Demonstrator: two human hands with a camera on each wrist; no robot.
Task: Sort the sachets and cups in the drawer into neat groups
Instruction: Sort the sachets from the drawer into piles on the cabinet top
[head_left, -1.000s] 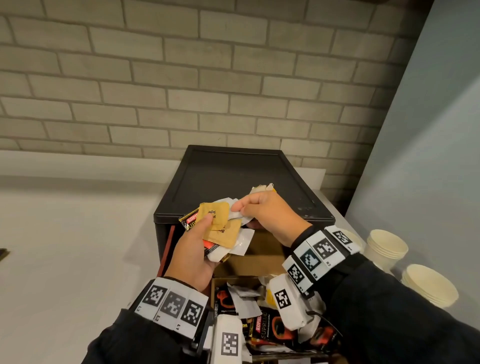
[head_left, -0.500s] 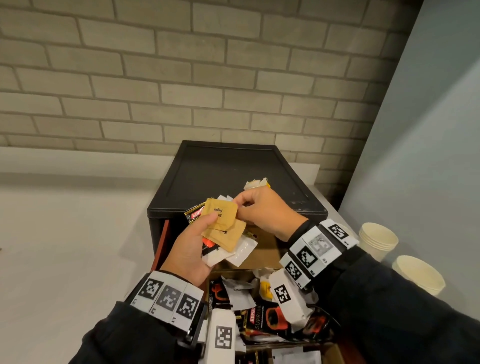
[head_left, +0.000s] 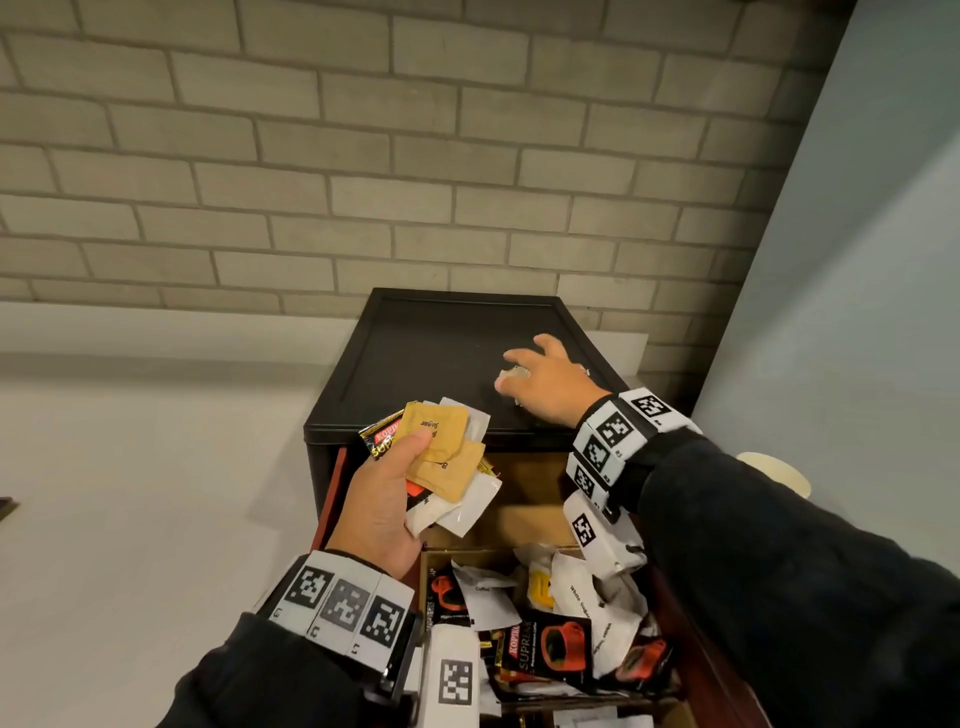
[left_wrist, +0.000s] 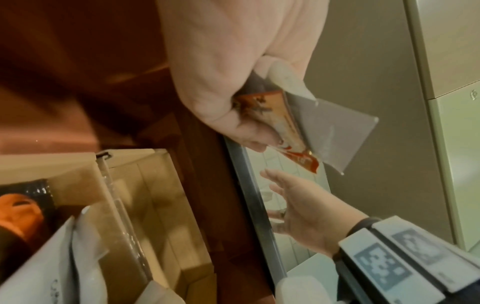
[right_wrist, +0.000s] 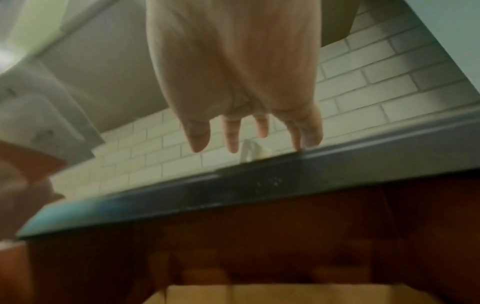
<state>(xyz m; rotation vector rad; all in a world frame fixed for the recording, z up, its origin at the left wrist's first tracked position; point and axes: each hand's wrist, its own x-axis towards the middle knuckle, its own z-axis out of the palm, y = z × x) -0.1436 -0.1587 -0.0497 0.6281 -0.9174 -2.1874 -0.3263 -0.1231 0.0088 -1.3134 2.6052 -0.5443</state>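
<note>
While the left hand grips a fan of sachets over the drawer, the right hand hovers spread above the black box. Left wrist view: same pinch on sachets. Right wrist view: fingers loose, small white packet just beyond them, so the right's nearer.
</note>
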